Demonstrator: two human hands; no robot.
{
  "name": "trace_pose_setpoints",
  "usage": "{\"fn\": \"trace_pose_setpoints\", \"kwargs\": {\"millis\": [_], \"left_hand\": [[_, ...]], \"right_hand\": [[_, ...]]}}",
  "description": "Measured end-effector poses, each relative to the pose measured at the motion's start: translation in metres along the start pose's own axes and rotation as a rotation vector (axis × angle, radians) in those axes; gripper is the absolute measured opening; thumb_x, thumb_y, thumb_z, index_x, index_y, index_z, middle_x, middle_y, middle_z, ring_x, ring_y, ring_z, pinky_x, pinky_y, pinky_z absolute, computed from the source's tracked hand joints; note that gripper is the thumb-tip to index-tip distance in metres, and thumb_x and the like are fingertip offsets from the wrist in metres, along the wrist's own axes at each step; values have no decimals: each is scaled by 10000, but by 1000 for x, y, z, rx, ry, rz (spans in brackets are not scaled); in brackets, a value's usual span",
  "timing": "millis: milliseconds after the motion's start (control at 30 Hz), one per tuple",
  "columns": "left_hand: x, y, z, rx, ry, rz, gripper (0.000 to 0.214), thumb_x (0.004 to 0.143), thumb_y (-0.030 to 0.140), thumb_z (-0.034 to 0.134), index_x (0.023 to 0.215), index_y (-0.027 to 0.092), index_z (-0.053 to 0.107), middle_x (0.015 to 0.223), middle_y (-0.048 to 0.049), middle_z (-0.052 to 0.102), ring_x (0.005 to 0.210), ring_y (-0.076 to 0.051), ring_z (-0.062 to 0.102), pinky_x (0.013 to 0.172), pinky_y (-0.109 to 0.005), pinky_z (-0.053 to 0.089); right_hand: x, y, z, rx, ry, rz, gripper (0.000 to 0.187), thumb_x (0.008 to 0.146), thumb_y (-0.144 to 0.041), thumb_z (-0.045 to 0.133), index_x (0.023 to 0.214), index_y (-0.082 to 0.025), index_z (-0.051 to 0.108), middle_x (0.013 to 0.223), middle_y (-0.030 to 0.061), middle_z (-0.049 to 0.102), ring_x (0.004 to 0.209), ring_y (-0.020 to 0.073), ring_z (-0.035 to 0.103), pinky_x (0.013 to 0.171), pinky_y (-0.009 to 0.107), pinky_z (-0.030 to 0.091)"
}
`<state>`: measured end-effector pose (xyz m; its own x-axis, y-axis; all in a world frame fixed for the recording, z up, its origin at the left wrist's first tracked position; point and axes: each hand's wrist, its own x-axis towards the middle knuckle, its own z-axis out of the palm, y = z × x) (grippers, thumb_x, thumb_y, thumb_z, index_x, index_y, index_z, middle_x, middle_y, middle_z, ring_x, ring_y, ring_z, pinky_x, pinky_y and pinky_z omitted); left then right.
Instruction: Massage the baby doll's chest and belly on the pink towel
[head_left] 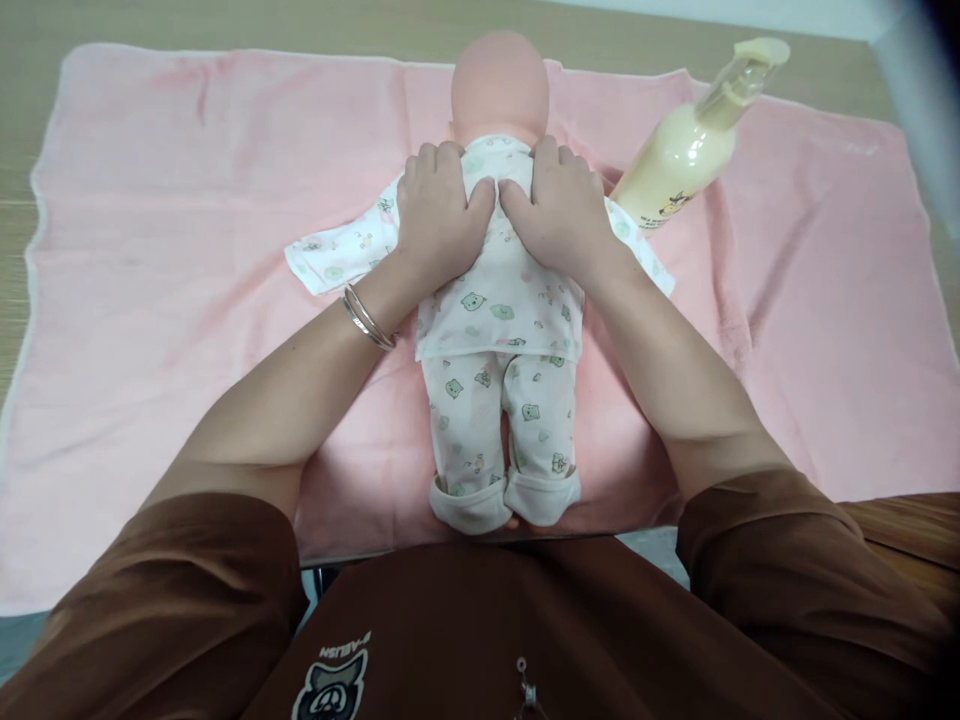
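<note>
A bald baby doll (pixel 501 315) lies face down with its head at the far end. It wears a white printed top and matching trousers with rolled cuffs. Over its left shoulder curls my left hand (pixel 444 210), with the thumb lying on the upper back. My right hand (pixel 562 208) grips the other shoulder in the same way, the two thumbs nearly meeting at the doll's spine. Both sleeves spread out sideways beyond my hands. The doll's face and its arms are hidden.
Under the doll a pink towel (pixel 187 200) covers most of the light wooden table (pixel 300 25), with some folds. A cream-coloured pump bottle (pixel 679 150) stands on the towel right of the doll, close to its sleeve. The table's near edge lies just before my body.
</note>
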<state>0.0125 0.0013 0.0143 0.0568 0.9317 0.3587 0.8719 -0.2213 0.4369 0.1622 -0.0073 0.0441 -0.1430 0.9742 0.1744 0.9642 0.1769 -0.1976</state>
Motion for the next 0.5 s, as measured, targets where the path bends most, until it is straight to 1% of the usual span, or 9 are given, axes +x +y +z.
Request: {"fn": "trace_pose_setpoints", "kwargs": {"millis": [67, 133, 233, 300, 367, 433, 500], "left_hand": [[0, 0, 0, 7, 2, -7, 222, 921, 216, 495, 1135, 159, 518, 1126, -103, 550, 1064, -280, 471, 950, -433, 400], [1, -1, -2, 7, -12, 4, 198, 930, 232, 475, 1117, 186, 520, 1125, -106, 544, 1072, -281, 468, 954, -431, 398], [1, 1, -9, 24, -65, 23, 156, 949, 285, 426, 1054, 237, 531, 1084, -107, 545, 1057, -280, 471, 956, -438, 388], [-1, 5, -14, 67, -83, 29, 161, 951, 306, 414, 1025, 231, 535, 1057, -113, 550, 1025, -287, 479, 934, -452, 391], [-4, 9, -19, 121, -85, 41, 163, 947, 296, 429, 1026, 201, 535, 1059, -131, 554, 1005, -299, 488, 896, -457, 403], [-9, 14, -23, 158, -81, 90, 125, 939, 256, 459, 1020, 197, 534, 1050, -135, 558, 997, -304, 499, 865, -445, 417], [-13, 16, -26, 206, -65, 190, 92, 919, 173, 478, 987, 197, 535, 1008, -129, 558, 979, -303, 507, 850, -438, 430]], "right_hand": [[0, 0, 0, -7, -3, 13, 333, 958, -464, 348, 1134, -203, 456, 1148, 144, 552, 1068, 317, 516, 927, 474, 411], [1, 0, 0, -4, -7, 8, 332, 960, -466, 344, 1133, -206, 457, 1162, 148, 547, 1076, 316, 516, 931, 473, 411], [1, 0, -1, 1, -14, -7, 344, 961, -478, 323, 1123, -213, 469, 1177, 144, 549, 1074, 313, 515, 936, 470, 411], [0, 2, -2, 4, -13, -22, 369, 960, -494, 305, 1101, -207, 487, 1155, 142, 561, 1056, 312, 521, 930, 471, 415], [0, 5, -3, 7, -10, -51, 403, 958, -509, 289, 1062, -190, 512, 1106, 143, 579, 1021, 315, 532, 907, 481, 424], [0, 8, -5, 11, -7, -84, 408, 958, -496, 290, 1013, -173, 533, 1049, 140, 591, 974, 313, 545, 867, 486, 439], [-1, 11, -7, 15, -19, -115, 401, 961, -485, 293, 975, -172, 542, 1016, 130, 598, 930, 295, 553, 824, 462, 457]]}}
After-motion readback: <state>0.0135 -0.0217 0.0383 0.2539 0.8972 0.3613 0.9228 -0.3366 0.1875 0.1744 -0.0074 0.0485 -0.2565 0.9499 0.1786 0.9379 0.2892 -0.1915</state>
